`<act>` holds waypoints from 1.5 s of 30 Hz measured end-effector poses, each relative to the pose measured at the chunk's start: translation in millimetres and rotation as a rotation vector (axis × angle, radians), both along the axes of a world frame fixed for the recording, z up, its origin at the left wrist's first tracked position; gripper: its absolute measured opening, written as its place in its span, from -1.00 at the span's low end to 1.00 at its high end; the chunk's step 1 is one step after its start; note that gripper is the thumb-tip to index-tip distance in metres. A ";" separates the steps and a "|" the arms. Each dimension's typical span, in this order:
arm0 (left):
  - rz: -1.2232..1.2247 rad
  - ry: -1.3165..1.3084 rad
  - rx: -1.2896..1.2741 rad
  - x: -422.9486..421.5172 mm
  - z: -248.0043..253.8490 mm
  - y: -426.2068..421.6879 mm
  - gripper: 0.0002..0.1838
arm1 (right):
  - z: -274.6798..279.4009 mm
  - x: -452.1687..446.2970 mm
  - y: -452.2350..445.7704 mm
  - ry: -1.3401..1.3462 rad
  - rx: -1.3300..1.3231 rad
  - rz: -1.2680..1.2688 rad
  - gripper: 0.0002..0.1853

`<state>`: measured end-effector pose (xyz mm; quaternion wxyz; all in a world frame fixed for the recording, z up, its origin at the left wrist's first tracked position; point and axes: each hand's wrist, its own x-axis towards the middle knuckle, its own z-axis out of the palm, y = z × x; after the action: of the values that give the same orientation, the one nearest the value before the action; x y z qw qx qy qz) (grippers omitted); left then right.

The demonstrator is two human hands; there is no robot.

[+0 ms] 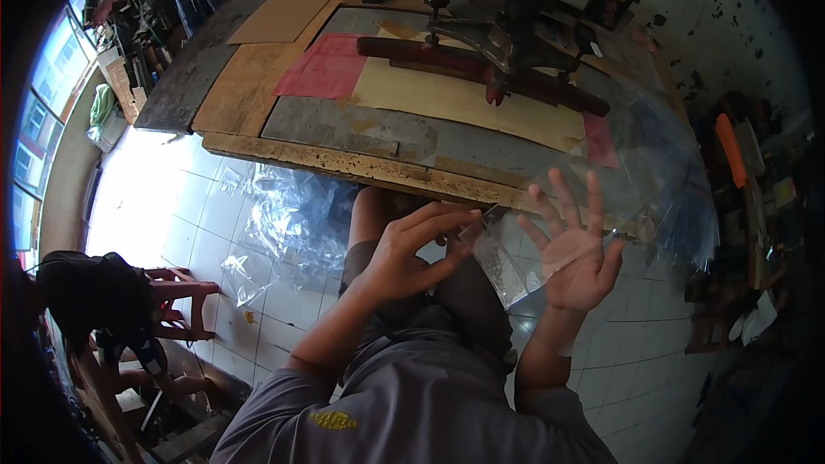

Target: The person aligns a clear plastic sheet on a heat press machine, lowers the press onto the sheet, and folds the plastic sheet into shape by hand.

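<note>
My left hand (421,245) pinches the edge of a clear plastic sheet (503,268) between thumb and fingers, just in front of the table edge. My right hand (574,259) is open, palm up and fingers spread; part of the clear plastic lies across it, and I cannot tell how firmly they touch. Beyond both hands is a machine with a dark red bar (481,69). Under that bar, a yellow sheet (412,94) with a pink piece (318,66) lies on the grey tabletop (344,125).
Crumpled clear plastic (296,215) lies on the tiled floor below the table. A pile of clear plastic (687,215) hangs at the right. Cardboard (292,9) lies on the table's far left. A red stool (185,292) stands at left, and an orange-handled tool (730,150) at right.
</note>
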<state>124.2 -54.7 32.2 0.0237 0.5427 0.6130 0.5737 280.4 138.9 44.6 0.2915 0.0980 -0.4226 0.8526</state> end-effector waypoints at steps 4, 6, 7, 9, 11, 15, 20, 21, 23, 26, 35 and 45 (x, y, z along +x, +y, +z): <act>0.007 -0.009 0.031 1.0 -5.2 2.5 -0.48 | 0.6 0.7 -0.4 -0.007 0.005 -0.004 0.01; 0.014 -0.029 0.025 1.5 -6.2 2.4 -0.47 | 1.2 0.5 -1.0 -0.008 0.003 -0.003 0.01; 0.017 -0.040 0.023 1.8 -6.7 2.4 -0.47 | 1.5 0.0 -1.5 -0.005 0.000 0.001 0.02; 0.030 -0.033 0.027 1.4 -9.8 2.7 -0.47 | 1.2 -0.1 -1.6 0.000 -0.004 0.005 0.02; 0.046 -0.023 0.032 1.9 -10.9 2.8 -0.47 | 0.4 0.3 -1.2 0.004 -0.007 0.008 0.02; 0.084 0.013 0.028 3.3 -7.3 2.2 -0.46 | 0.1 0.2 -1.6 0.013 -0.011 0.032 0.02; 0.113 -0.006 0.039 4.6 -12.9 3.9 -0.47 | -2.0 0.1 -8.0 -0.012 -0.011 0.043 0.03; 0.116 -0.021 0.035 5.2 -13.3 3.6 -0.47 | -3.4 -0.2 -9.4 -0.017 -0.010 0.052 0.02; 0.123 -0.034 0.028 5.9 -14.0 3.2 -0.46 | -6.3 -1.6 -12.5 -0.026 -0.009 0.072 0.01; 0.132 -0.026 0.026 5.5 -15.3 3.4 -0.44 | -8.7 -2.7 -16.8 -0.034 -0.008 0.106 0.02; 0.140 0.000 0.042 4.9 -15.2 2.7 -0.43 | -18.7 -2.6 -24.8 -0.075 -0.022 0.150 0.05; 0.130 -0.014 0.051 5.0 -14.8 0.8 -0.44 | -16.3 -2.3 -24.7 -0.066 -0.015 0.157 0.05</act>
<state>129.2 -53.9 17.4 -0.0230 0.4983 0.6319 0.5932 278.0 114.3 28.3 0.2104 0.1005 -0.4165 0.8787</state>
